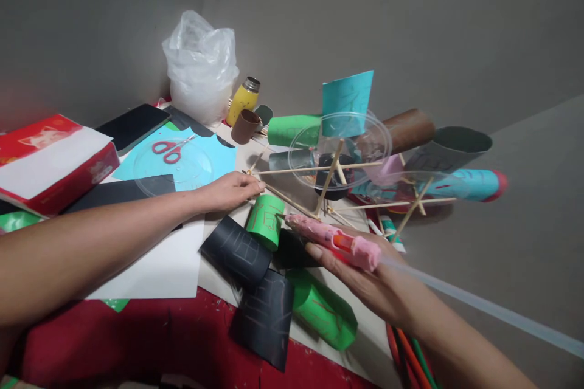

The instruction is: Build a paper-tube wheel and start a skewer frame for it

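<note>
A pink glue gun (pixel 319 230) sits in the right hand (pixel 360 267), fingers wrapped around it, a translucent glue stick (pixel 479 304) trailing from its rear. Its nozzle points at a green paper tube (pixel 266 222); whether they touch I cannot tell. The left hand (pixel 230 191) has its fingertips nearly together at a corner of the wooden stick frame (pixel 329 177); how firmly they grip is unclear. Black paper tubes (pixel 237 252) lie near the green one. Behind the frame's sticks is a clear plastic container (pixel 301 175), overlapping a turquoise tube (pixel 348 97); whether the tube stands inside is unclear. Farther back, a yellow bottle (pixel 243 102) stands uncapped, its contents hidden, beside a bulging white plastic bag (pixel 198 73) whose contents are indistinct.
</note>
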`<control>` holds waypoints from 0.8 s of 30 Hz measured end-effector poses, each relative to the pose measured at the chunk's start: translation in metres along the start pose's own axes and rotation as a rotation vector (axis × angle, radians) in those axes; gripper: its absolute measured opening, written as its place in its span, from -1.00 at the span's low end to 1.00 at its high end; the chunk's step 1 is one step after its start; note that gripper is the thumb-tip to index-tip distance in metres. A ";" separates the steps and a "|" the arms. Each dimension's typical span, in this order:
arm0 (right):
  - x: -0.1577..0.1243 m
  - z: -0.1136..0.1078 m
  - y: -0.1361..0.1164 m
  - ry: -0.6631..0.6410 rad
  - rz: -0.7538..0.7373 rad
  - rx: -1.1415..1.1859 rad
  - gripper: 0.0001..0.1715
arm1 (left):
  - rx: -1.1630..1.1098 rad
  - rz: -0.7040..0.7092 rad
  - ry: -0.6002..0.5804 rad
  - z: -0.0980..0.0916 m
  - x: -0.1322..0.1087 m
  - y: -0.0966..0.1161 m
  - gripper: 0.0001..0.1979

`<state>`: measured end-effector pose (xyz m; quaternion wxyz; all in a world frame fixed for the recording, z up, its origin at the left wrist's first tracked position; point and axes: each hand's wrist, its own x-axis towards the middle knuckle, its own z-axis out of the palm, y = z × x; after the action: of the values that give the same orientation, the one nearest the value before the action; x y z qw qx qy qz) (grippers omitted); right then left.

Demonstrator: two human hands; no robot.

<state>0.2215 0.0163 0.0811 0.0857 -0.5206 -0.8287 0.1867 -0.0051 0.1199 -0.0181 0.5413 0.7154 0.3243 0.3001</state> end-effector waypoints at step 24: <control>-0.014 -0.002 -0.016 -0.048 -0.013 0.072 -0.57 | -0.004 0.002 0.008 0.000 0.001 -0.003 -0.63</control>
<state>0.2150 -0.0024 0.0902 0.0859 -0.5071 -0.8267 0.2283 -0.0046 0.1209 -0.0206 0.5409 0.7135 0.3252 0.3043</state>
